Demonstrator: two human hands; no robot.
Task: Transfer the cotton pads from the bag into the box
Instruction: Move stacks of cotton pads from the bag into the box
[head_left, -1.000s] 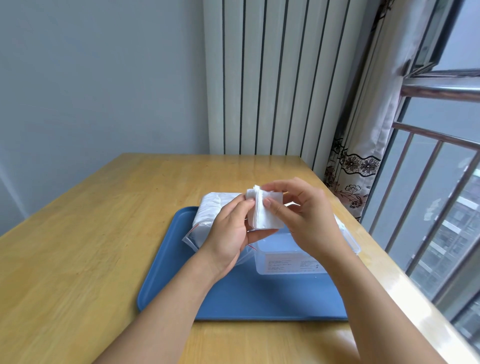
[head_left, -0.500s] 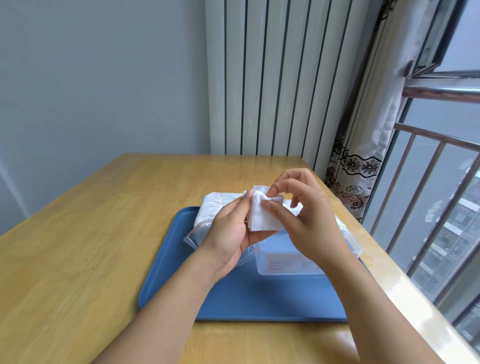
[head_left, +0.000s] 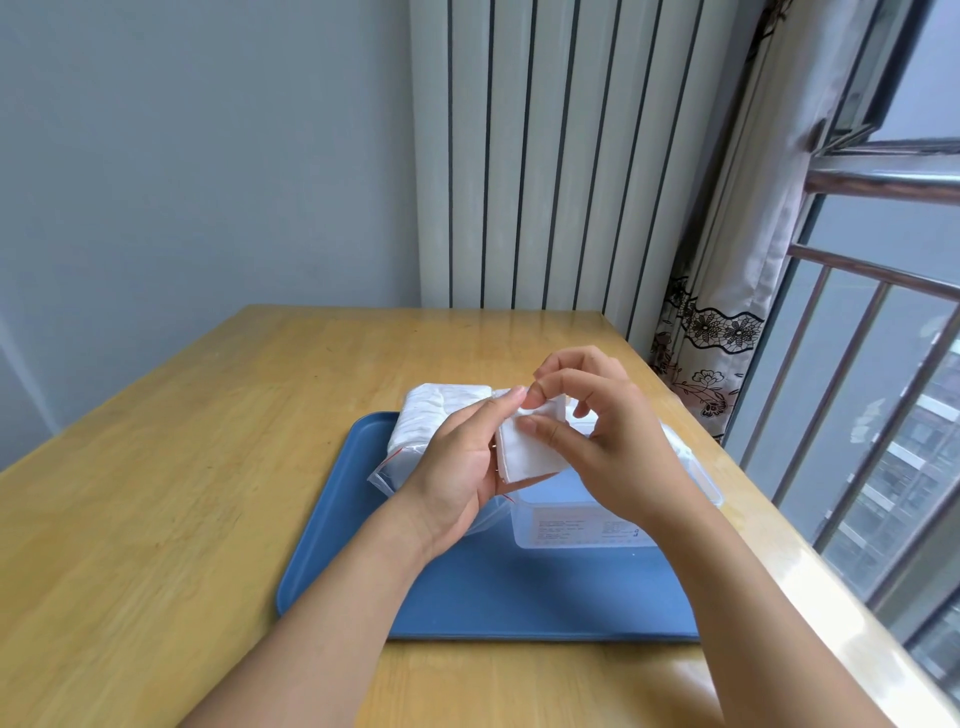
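Observation:
A small stack of white cotton pads is held upright between both hands above the blue tray. My left hand grips the stack from the left, thumb and fingertips on its edge. My right hand pinches the stack's top and front with thumb and fingers. Behind my left hand lies the clear zip bag, still full of white pads. The clear plastic box stands on the tray under my right hand; its inside is mostly hidden by my hands.
The tray rests on a wooden table whose right edge runs along a window with metal bars. A patterned curtain and a white ribbed radiator stand behind the table.
The pad stack has tilted and sunk slightly toward the box. My right fingers have shifted higher onto the stack's top edge. My left hand has barely moved.

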